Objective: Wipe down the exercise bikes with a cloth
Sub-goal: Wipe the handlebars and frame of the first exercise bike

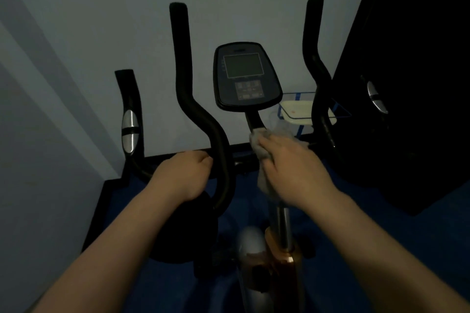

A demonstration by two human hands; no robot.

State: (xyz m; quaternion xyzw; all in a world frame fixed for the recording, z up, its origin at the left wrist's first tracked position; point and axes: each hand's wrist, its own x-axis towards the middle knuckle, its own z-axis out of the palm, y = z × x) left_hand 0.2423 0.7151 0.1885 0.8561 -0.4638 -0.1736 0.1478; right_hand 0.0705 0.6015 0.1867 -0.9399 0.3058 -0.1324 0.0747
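An exercise bike stands in front of me in dim light, with a dark console (248, 76) on a short stem and black curved handlebars (188, 99). My left hand (184, 175) grips the low bend of the left handlebar. My right hand (292, 168) holds a grey cloth (260, 150) wrapped round the post just below the console stem. The cloth hangs down the left side of the hand. A steel post (283, 226) runs down from under the hand into the bike's orange-brown body.
A pale wall lies behind the bike. A clear box with a white lid (300, 112) sits on the floor behind the right handlebar (316, 79). A large black machine (412, 84) fills the right side. The floor (356, 223) is blue.
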